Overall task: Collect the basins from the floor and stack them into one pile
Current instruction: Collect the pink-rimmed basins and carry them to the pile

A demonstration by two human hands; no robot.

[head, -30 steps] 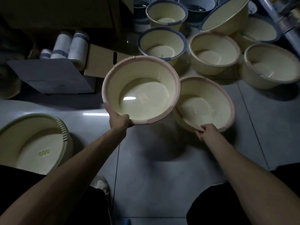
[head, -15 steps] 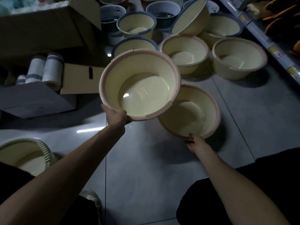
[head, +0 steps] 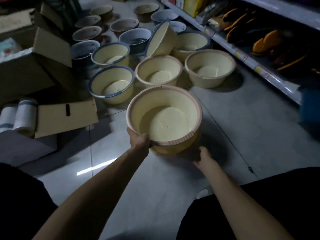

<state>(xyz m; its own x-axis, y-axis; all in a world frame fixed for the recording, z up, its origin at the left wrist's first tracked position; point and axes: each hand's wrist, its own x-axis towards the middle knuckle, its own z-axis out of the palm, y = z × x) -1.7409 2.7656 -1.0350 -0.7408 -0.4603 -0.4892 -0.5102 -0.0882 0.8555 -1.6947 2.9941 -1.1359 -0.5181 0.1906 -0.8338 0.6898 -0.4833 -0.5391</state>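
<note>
Stack of two, near centre of the floor (head: 242, 135): top basin (head: 164, 118) seated in lower basin (head: 173, 148). Left hand (head: 139, 140) pinches the top rim, likely keeping it square. Right hand (head: 205, 159) braces the lower wall, grip too blurred to tell.

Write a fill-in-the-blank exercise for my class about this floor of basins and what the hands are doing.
The left hand grips the lifted basin by its ___ rim.
It sits inside a lower basin, held by the right hand: a stack of ___.
The basin beside the cardboard box has a ___ rim.
The slippers lie on a shelf at the person's ___.
Missing words: pink, two, blue, right.
</note>
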